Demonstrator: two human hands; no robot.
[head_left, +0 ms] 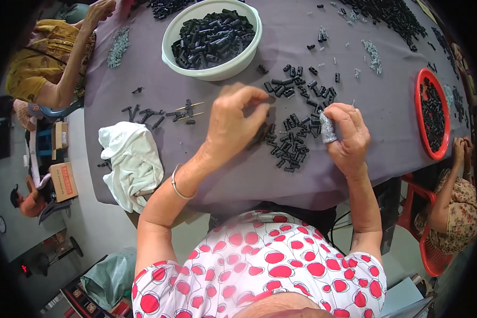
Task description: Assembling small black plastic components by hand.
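Note:
My left hand, slightly smeared by motion, hovers at the left edge of a scattered group of short black plastic pieces. Its thumb and forefinger curve toward each other, their tips a little apart, and I see nothing between them. My right hand is at the right side of the same pieces, its fingers curled in. A silver-grey wrapping covers its thumb. Just beyond those fingertips a small metal spring sticks up; whether they grip it is unclear. What this hand holds is hidden.
Ahead stands a pale tub full of black pieces. A red tray holds more at right. Small metal parts lie beyond. Left are joined black parts with thin sticks and a white cloth. Other people sit at both sides.

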